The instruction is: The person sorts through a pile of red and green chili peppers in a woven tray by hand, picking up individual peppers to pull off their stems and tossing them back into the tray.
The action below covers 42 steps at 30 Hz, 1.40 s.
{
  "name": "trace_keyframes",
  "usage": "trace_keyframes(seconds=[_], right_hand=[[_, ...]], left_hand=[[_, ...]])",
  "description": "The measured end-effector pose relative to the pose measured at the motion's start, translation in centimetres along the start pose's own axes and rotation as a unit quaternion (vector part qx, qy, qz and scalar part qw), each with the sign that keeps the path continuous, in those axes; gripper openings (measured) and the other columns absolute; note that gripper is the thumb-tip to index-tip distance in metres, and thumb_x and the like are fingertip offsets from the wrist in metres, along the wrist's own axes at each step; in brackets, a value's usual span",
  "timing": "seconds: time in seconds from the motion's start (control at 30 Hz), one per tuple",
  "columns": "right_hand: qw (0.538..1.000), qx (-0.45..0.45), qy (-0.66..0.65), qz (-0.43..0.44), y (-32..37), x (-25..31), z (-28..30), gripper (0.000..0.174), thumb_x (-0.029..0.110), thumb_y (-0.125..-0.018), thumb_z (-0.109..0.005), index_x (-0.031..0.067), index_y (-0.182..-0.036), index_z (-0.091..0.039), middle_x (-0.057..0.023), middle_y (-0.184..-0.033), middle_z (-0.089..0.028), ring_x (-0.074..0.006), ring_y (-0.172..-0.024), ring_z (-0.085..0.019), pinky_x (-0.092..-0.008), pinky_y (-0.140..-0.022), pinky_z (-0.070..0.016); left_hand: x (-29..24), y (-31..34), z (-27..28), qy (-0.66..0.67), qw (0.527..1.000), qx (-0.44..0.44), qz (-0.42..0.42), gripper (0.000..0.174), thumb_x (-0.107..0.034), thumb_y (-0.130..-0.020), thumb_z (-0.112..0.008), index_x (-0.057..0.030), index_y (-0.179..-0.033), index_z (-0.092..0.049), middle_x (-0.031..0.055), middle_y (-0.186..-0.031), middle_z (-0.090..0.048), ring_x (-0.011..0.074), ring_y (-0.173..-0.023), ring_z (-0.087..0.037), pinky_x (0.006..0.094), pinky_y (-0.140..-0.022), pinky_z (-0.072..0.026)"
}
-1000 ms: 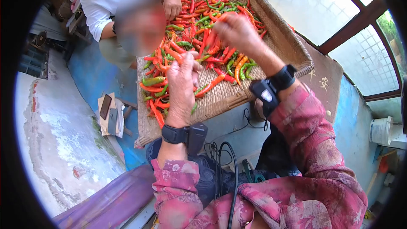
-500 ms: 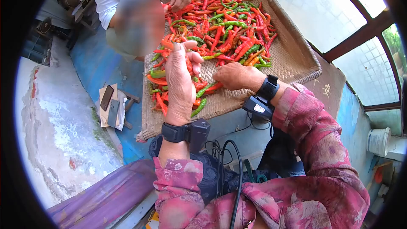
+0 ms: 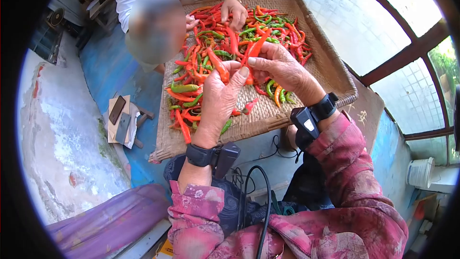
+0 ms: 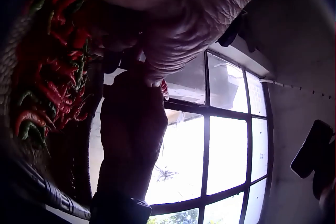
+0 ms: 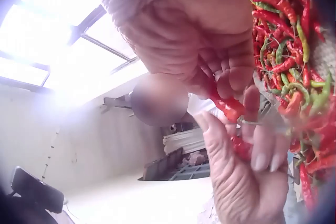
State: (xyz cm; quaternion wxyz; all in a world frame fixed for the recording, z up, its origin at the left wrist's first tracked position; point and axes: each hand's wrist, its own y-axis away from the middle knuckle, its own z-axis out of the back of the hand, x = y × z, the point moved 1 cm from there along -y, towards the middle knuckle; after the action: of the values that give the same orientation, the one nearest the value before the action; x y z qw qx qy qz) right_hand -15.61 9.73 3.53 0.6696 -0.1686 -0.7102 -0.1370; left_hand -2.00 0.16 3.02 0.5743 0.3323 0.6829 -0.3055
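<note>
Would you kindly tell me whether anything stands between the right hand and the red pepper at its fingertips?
Nothing visible does: the right hand pinches the red pepper directly, over the tray. The left hand is close beside it, but not in between.

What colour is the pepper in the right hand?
The pepper in the right hand is red, best seen in the head view.

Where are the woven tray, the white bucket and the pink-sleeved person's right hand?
Woven tray (image 3: pixel 331 73): head view, bare weave.
White bucket (image 3: pixel 419 172): head view, its side.
Right hand (image 3: pixel 289 71): head view, back of hand.
</note>
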Motion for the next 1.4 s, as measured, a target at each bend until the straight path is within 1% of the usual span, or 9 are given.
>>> trace_keyframes(seconds=[0.27,0.37,0.67,0.8,0.87,0.97,1.03,1.13,1.4], right_hand=[[0.992,-0.094,0.063,0.062,0.3,1.0,0.3,0.026,0.027,-0.088,-0.056,0.0024,-0.08,-0.057,0.0014,-0.06,-0.054,-0.004,-0.051,-0.05,-0.018,-0.046,-0.041],[0.99,-0.129,-0.013,0.062,-0.2,-0.1,1.0,0.026,0.028,-0.09,-0.053,0.0049,-0.08,-0.056,0.0028,-0.06,-0.052,-0.0033,-0.05,-0.049,-0.0178,-0.046,-0.0407],[0.956,-0.234,-0.146,0.097,-0.5,0.6,5.6,0.025,0.028,-0.092,-0.05,0.0048,-0.085,-0.054,-0.001,-0.074,-0.055,-0.0059,-0.061,-0.053,-0.0216,-0.052,-0.0465],[0.898,-0.38,0.184,0.123,-1.3,-0.7,7.1,0.033,0.023,-0.084,-0.059,-0.0065,-0.098,-0.054,-0.0098,-0.075,-0.06,-0.0195,-0.063,-0.06,-0.0306,-0.057,-0.052],[0.716,-0.444,0.499,0.205,-1.2,-0.8,6.0,0.031,0.018,-0.081,-0.059,-0.0073,-0.099,-0.055,-0.0163,-0.08,-0.061,-0.0295,-0.072,-0.062,-0.0371,-0.069,-0.0512],[0.869,-0.131,0.472,0.073,-1.0,-1.9,3.0,0.023,0.017,-0.082,-0.058,0.0033,-0.1,-0.06,-0.0134,-0.077,-0.061,-0.0232,-0.072,-0.061,-0.0353,-0.067,-0.0485],[0.85,0.153,0.504,0.02,-1.0,-4.2,1.6,0.016,0.017,-0.08,-0.055,0.0053,-0.088,-0.061,-0.0141,-0.077,-0.061,-0.0305,-0.075,-0.06,-0.0388,-0.066,-0.0482],[0.725,0.173,0.663,-0.076,-0.1,-5.9,-1.1,0.019,0.021,-0.074,-0.059,0.0041,-0.082,-0.062,-0.0153,-0.077,-0.062,-0.0331,-0.078,-0.061,-0.0417,-0.067,-0.0485],[0.707,0.304,0.638,-0.04,-1.6,-7.3,-0.5,0.022,0.014,-0.071,-0.054,0.0005,-0.088,-0.059,-0.0184,-0.076,-0.061,-0.0353,-0.077,-0.06,-0.0447,-0.065,-0.0483]], left_hand=[[-0.1,0.2,-1.0,-0.065,0.994,0.08,0.045,0.028,-0.027,-0.089,-0.056,-0.0001,-0.093,-0.058,-0.0001,-0.069,-0.056,0.0051,-0.062,-0.05,0.0198,-0.056,-0.0402],[0.6,-0.1,-1.0,-0.055,0.995,0.076,0.036,0.026,-0.029,-0.09,-0.054,-0.0041,-0.095,-0.053,-0.0025,-0.064,-0.05,0.0009,-0.047,-0.036,0.0153,-0.041,-0.0289],[0.3,-0.2,0.3,-0.044,0.997,0.038,0.049,0.018,-0.022,-0.089,-0.056,-0.0042,-0.087,-0.057,-0.0036,-0.061,-0.049,0.0017,-0.05,-0.04,0.0172,-0.044,-0.0321],[0.2,-0.6,0.8,0.005,1.0,-0.008,0.008,0.017,-0.021,-0.088,-0.057,-0.0042,-0.088,-0.057,-0.0042,-0.061,-0.048,0.001,-0.05,-0.04,0.016,-0.044,-0.0303],[0.0,-0.7,0.9,0.009,1.0,-0.004,0.006,0.016,-0.021,-0.088,-0.057,-0.0044,-0.089,-0.056,-0.0042,-0.063,-0.048,0.0012,-0.051,-0.04,0.016,-0.044,-0.0304],[-0.1,-0.5,0.9,0.002,1.0,-0.005,0.011,0.016,-0.02,-0.088,-0.058,-0.0044,-0.089,-0.056,-0.0038,-0.064,-0.049,0.0018,-0.053,-0.041,0.0169,-0.046,-0.0319],[-0.2,-0.4,0.8,-0.005,1.0,-0.005,0.012,0.015,-0.019,-0.088,-0.058,-0.0042,-0.089,-0.056,-0.0037,-0.064,-0.049,0.0021,-0.055,-0.041,0.0175,-0.048,-0.0328],[-0.4,-0.5,1.0,-0.006,1.0,-0.006,0.002,0.015,-0.019,-0.088,-0.058,-0.0045,-0.089,-0.056,-0.0038,-0.064,-0.049,0.0019,-0.054,-0.041,0.0175,-0.047,-0.0323],[-1.0,-0.2,1.0,-0.005,1.0,-0.013,0.008,0.014,-0.019,-0.088,-0.057,-0.0048,-0.088,-0.057,-0.0037,-0.064,-0.049,0.0008,-0.053,-0.039,0.0167,-0.046,-0.0309]])
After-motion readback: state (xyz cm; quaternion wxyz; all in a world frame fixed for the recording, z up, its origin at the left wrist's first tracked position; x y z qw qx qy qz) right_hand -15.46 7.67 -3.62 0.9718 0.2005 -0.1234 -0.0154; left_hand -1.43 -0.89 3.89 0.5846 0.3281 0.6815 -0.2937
